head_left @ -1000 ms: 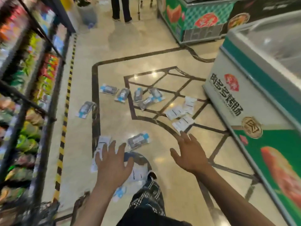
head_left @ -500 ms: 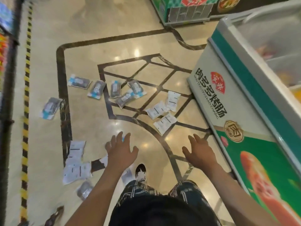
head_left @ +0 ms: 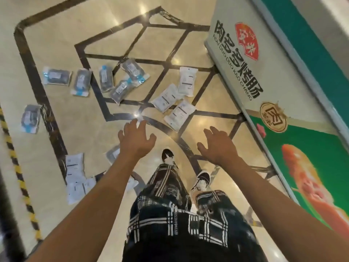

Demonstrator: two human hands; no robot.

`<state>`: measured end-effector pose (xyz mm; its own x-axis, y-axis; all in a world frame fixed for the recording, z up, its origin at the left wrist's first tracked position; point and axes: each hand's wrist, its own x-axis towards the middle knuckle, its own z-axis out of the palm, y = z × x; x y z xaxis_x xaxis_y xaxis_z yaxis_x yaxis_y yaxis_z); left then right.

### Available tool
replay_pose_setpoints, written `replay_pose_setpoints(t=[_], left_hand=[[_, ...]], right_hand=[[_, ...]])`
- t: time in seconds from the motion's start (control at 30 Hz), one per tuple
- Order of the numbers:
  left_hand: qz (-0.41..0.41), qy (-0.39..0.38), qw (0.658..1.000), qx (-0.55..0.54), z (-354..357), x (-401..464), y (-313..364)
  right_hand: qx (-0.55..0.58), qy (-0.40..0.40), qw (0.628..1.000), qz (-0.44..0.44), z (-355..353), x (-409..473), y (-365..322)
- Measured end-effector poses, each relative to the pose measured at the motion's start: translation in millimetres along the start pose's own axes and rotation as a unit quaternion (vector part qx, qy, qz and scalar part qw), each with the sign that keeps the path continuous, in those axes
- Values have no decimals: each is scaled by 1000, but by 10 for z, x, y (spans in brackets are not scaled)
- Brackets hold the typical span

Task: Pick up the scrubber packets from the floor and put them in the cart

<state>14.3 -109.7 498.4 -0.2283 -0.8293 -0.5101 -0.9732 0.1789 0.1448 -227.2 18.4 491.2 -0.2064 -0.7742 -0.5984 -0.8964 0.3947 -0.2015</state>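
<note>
Several scrubber packets lie scattered on the shiny floor. A dark-fronted group (head_left: pixel 105 80) sits at upper left, and one lone packet (head_left: pixel 31 118) lies further left. Three white-backed packets (head_left: pixel 177 95) lie just ahead of my hands. More white ones (head_left: pixel 74 176) lie at lower left, and one dark packet (head_left: pixel 113 155) is partly hidden under my left wrist. My left hand (head_left: pixel 137 138) and my right hand (head_left: pixel 215 146) are stretched forward above the floor, fingers spread, holding nothing. No cart is in view.
A chest freezer (head_left: pixel 283 95) with a green and white side runs along the right. Yellow-black hazard tape (head_left: pixel 17 167) marks the floor at the left edge. My legs in plaid trousers and my shoes (head_left: pixel 202 180) stand below the hands.
The view has tilted down and moved forward, so the packets and the freezer are closer. Shelves and far aisle dropped out of view. Both hands stay spread and empty.
</note>
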Motion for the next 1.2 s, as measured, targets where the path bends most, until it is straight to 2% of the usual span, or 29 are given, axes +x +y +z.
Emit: replay_pose_setpoints(t=[0.17,0.3,0.43,0.53,0.63,0.77,0.83,0.9,1.0,1.07,1.2], left_hand=[[-7,-2,1000,10,1025,1322,-18],[17,8,1000,6,2137,2685,-178],[4,9,1000,19,3134,4004,-326],[25,15,1000,10,3821,4945,-410],[68,35,995,58,4136,5521,-445],[71,4,994,85,4612,5749,-435],[39,8,997,68,4756,5536,-397],[16,13,995,100,4825,5238,-355],[-13,36,989,141,4875,4898,-313],[-42,23,994,102,4892,4897,-322],[-79,-53,995,-3,4886,5123,-369]], right_hand=[[-36,-16,999,-23,798,1371,305],[-68,-37,996,-52,1735,2835,454],[-105,-25,990,-88,2627,4266,548],[-121,-14,988,-91,3203,5194,623],[-148,-30,984,-96,3475,5686,693],[-193,-22,975,-104,3682,5867,967],[-197,-17,976,-92,3729,5800,1067],[-212,-3,975,-67,3775,5722,1148],[-264,60,962,-21,3814,5696,1183],[-271,66,960,-8,3826,5740,1192],[-305,88,948,-11,3828,5880,1230]])
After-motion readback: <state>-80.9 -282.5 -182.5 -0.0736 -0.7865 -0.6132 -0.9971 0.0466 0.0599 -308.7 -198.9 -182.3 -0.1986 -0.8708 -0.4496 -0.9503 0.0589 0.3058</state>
